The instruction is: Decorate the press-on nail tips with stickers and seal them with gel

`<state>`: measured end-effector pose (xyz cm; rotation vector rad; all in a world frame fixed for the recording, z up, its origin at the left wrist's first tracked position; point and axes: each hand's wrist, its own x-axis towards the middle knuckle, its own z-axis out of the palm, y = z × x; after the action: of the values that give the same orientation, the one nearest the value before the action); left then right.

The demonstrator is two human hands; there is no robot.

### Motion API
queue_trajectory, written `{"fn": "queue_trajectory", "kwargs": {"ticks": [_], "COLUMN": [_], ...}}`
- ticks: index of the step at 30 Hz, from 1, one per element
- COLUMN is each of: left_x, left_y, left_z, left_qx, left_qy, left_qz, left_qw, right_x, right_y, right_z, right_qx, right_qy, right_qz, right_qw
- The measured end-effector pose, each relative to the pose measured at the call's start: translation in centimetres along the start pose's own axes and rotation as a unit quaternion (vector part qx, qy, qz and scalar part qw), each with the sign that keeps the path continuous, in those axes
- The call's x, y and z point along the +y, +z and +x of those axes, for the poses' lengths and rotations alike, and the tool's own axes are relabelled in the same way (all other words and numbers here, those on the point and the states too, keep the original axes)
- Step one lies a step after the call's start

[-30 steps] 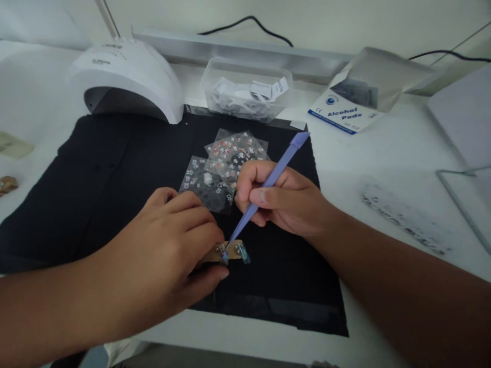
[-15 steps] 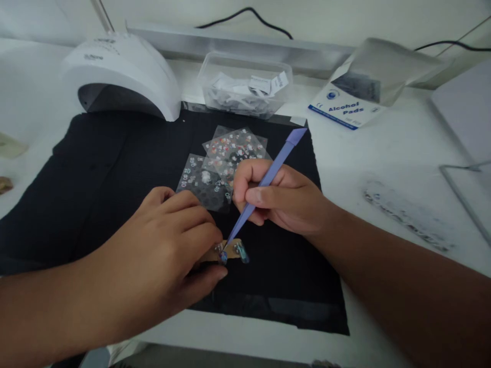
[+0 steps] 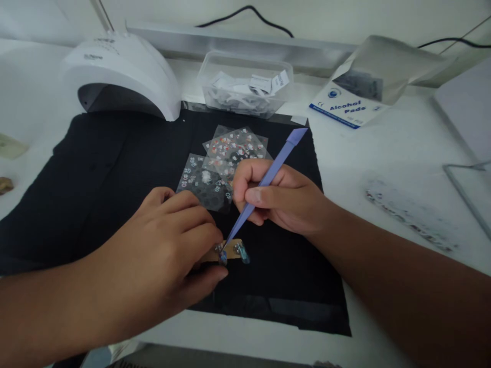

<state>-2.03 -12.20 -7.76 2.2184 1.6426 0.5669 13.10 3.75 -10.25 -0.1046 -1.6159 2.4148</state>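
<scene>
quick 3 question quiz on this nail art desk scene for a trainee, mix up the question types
1. True or false: the right hand holds the purple stick with its lower tip down at the small tan strip.
2. Multiple choice: where do the sticker sheets lie? A) on the black mat B) inside the clear tub C) under the white lamp
3. Fill in: the box at the back right reads "Alcohol ____".

Key:
1. True; the left hand pins the strip.
2. A
3. Pads
</scene>
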Motion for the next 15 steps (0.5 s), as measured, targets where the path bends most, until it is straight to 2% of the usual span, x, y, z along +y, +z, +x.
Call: {"fn": "queue_trajectory", "kwargs": {"ticks": [15], "left_x": [0.04], "left_y": [-0.1], "left_z": [-0.03], "left_qx": [-0.002], "left_qy": [-0.003], "left_qz": [0.004], "left_qw": [1.0], "right_x": [-0.02], "right_y": [-0.07], "right_z": [0.15], "right_qx": [0.003], "right_qy": [0.006], "right_qz": [-0.002], "right_qw": [1.0]}}
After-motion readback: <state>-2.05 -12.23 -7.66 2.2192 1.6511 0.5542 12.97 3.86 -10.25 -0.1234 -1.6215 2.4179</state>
